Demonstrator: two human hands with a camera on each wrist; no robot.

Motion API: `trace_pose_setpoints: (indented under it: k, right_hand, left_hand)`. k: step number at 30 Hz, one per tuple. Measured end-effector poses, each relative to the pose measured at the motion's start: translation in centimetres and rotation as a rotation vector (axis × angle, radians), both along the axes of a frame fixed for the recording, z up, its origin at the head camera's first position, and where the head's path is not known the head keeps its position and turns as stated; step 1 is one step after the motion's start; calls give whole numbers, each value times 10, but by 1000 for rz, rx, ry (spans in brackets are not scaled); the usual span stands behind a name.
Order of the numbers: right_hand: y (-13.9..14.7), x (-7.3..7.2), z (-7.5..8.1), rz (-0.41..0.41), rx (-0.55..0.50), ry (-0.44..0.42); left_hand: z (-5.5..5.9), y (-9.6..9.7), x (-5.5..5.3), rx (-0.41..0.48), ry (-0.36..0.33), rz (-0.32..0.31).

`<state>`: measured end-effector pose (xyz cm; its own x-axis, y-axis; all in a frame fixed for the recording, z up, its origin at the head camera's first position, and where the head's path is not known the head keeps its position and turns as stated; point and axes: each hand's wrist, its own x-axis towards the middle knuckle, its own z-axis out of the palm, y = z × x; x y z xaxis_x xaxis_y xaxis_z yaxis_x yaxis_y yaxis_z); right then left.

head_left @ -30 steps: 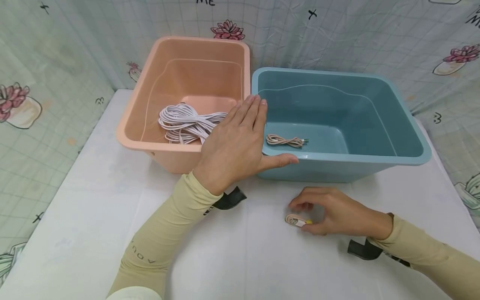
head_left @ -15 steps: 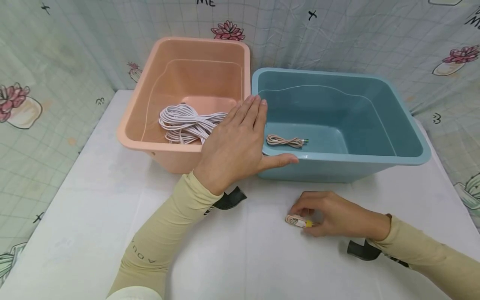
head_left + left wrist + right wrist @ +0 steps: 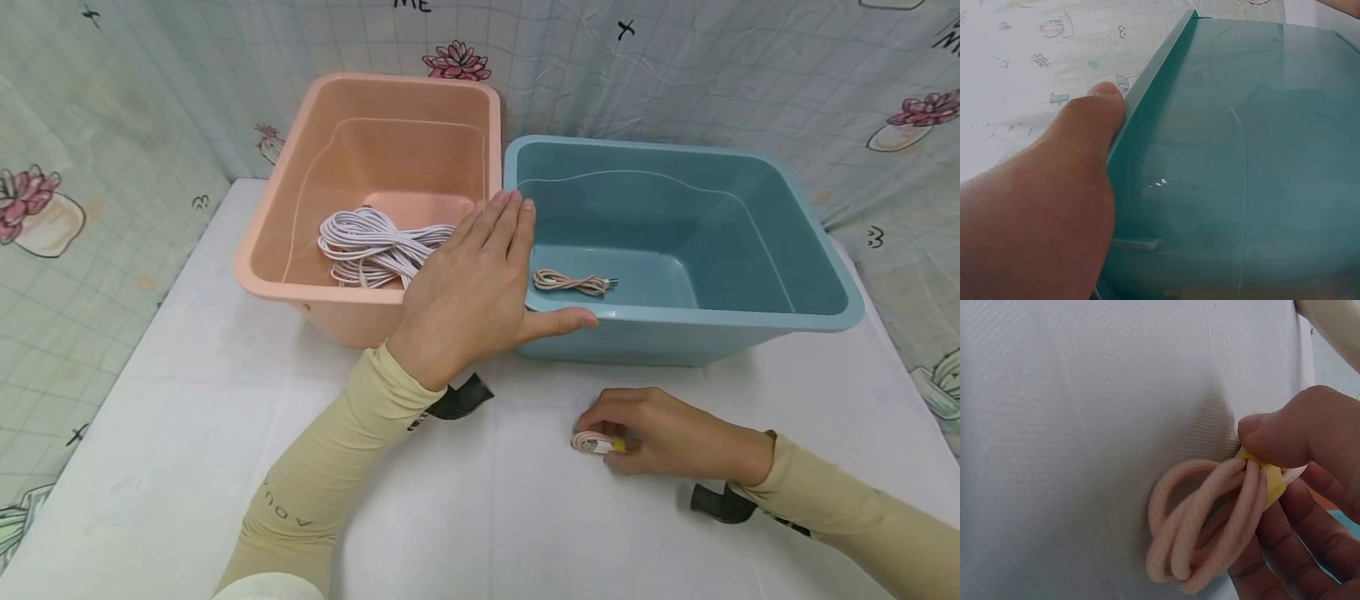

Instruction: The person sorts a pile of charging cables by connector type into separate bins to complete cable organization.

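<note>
A small coiled pink cable [image 3: 1204,519] with a yellow band round it is close to the white tabletop; in the head view a white printed piece shows beside the band. My right hand [image 3: 667,433] pinches it at the band, thumb on top and fingers beneath. My left hand [image 3: 468,292] lies with straight fingers over the meeting rims of the peach bin [image 3: 318,292] and the teal bin [image 3: 735,317], its thumb along the teal rim. Bundled white cables [image 3: 367,246] lie in the peach bin, partly hidden by that hand. A beige cable bundle [image 3: 570,283] lies in the teal bin.
The bins stand side by side at the back of the white-covered table [image 3: 450,517]. Behind them hangs a patterned curtain [image 3: 675,67], which also covers the sides. Black straps [image 3: 461,396] hang at both wrists.
My right hand has closed its fingers and thumb onto the pink cable and dropped slightly. My left hand and both bins stay put.
</note>
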<state>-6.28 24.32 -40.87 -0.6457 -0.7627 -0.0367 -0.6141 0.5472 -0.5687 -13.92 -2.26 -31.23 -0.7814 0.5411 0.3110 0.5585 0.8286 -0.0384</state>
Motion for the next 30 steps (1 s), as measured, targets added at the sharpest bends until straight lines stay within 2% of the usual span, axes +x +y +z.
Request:
trace_pose_setpoints:
  k: [3, 13, 23, 30]
  right_hand:
    - [-1, 0, 0, 6, 1, 9]
    - [-4, -1, 2, 21, -18, 35]
    - [-6, -3, 4, 54, -47, 102]
    - [-10, -5, 9, 70, -51, 129]
  left_hand:
    - [0, 0, 1, 1, 11, 2]
    - [1, 0, 1, -21, -32, 23]
    - [1, 1, 0, -25, -12, 17]
    - [1, 0, 0, -34, -31, 20]
